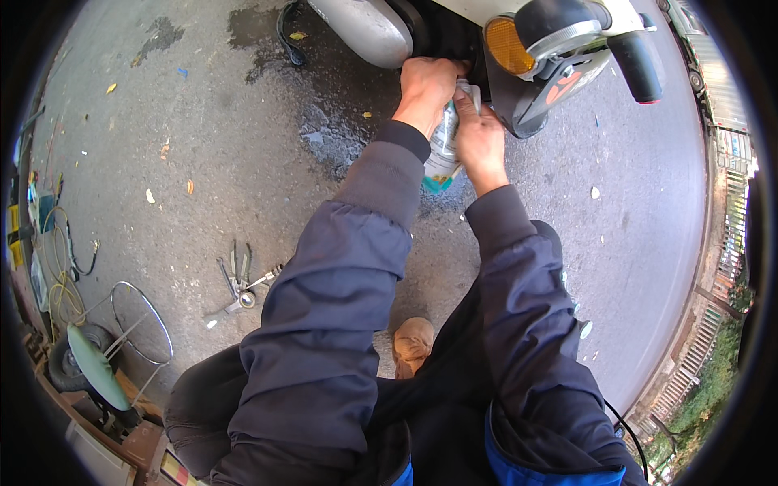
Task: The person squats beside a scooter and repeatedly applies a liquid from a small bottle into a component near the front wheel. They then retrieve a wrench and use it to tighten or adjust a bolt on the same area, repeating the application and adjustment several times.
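Bottle (442,147) between left hand (426,87), grip unclear, and right hand (481,141), clasping bottle's upper part.

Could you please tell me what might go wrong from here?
The container might spill or drop if the right hand's grip slips, as it is held up off the ground.
The left hand might get scraped or pinched, since its fingers are partly hidden against the vehicle.
The wet patch beside the hands looks slick, so a boot stepping onto it could slide.
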`<state>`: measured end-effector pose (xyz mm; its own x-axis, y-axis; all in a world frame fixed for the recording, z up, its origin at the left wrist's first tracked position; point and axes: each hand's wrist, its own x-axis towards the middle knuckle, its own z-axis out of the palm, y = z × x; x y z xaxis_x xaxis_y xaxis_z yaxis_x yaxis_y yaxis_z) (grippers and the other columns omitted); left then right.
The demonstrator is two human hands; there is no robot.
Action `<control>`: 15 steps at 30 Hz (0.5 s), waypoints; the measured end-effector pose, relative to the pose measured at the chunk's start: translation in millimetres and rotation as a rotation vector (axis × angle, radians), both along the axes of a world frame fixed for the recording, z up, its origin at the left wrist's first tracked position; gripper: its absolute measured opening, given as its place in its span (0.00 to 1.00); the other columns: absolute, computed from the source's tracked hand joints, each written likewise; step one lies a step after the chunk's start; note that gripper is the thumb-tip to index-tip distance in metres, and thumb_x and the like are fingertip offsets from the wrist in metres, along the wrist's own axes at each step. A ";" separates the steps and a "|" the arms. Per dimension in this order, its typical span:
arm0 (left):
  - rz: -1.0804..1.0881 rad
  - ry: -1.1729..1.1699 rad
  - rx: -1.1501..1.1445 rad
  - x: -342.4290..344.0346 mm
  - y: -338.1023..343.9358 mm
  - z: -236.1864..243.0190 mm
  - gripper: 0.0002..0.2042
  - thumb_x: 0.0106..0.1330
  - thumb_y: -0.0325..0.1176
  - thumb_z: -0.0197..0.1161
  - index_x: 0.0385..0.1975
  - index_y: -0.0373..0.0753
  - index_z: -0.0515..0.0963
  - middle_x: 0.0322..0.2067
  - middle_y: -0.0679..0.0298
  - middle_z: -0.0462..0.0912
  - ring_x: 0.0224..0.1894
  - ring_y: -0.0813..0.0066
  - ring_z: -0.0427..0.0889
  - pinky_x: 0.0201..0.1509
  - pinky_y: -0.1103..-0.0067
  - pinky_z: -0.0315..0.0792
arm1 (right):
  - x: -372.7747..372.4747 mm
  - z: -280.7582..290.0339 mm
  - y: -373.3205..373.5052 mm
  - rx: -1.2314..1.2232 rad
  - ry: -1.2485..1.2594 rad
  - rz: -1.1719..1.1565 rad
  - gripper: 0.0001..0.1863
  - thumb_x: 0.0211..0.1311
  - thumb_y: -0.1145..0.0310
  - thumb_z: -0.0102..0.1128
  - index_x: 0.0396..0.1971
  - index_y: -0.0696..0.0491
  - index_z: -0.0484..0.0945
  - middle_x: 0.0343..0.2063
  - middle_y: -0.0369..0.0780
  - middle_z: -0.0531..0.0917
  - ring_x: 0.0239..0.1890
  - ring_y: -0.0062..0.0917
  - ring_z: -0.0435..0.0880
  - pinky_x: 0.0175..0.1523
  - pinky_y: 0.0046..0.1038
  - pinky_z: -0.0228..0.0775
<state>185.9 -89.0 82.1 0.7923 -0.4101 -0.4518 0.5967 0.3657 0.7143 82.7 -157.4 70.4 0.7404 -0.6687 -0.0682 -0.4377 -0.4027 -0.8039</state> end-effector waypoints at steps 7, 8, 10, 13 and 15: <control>0.072 0.020 -0.042 0.3 -3.0 -3.8 0.05 0.60 0.19 0.67 0.31 0.20 0.83 0.30 0.52 0.84 0.27 0.65 0.81 0.32 0.70 0.74 | -2.2 3.2 5.2 -0.143 -0.042 0.054 0.22 0.76 0.53 0.61 0.47 0.60 0.85 0.41 0.52 0.88 0.45 0.41 0.87 0.52 0.36 0.76; 0.078 0.028 -0.041 -0.1 -2.8 -2.7 0.05 0.60 0.18 0.67 0.31 0.20 0.83 0.30 0.52 0.84 0.26 0.65 0.81 0.32 0.70 0.74 | -2.1 3.6 5.1 -0.013 -0.058 0.024 0.21 0.76 0.54 0.61 0.47 0.61 0.85 0.41 0.50 0.89 0.45 0.38 0.87 0.52 0.35 0.76; 0.077 0.054 -0.041 -0.8 -2.4 -0.5 0.05 0.60 0.18 0.67 0.31 0.20 0.82 0.30 0.51 0.84 0.25 0.64 0.80 0.31 0.69 0.74 | -1.5 4.1 4.7 0.351 -0.152 -0.028 0.19 0.76 0.57 0.61 0.48 0.61 0.84 0.41 0.45 0.88 0.44 0.33 0.87 0.50 0.32 0.76; 0.068 0.064 -0.016 -0.6 -2.0 1.4 0.06 0.59 0.18 0.67 0.32 0.20 0.82 0.29 0.51 0.84 0.25 0.64 0.81 0.29 0.68 0.74 | -0.3 4.0 4.2 1.057 -0.405 -0.086 0.15 0.76 0.62 0.62 0.49 0.60 0.81 0.40 0.39 0.87 0.40 0.26 0.85 0.47 0.27 0.76; 0.073 0.034 0.029 0.0 -2.3 0.6 0.06 0.59 0.18 0.67 0.32 0.20 0.82 0.29 0.51 0.84 0.25 0.64 0.81 0.28 0.68 0.73 | 0.2 3.3 4.1 0.600 -0.288 -0.009 0.18 0.76 0.58 0.60 0.47 0.59 0.85 0.42 0.48 0.89 0.43 0.38 0.87 0.50 0.37 0.77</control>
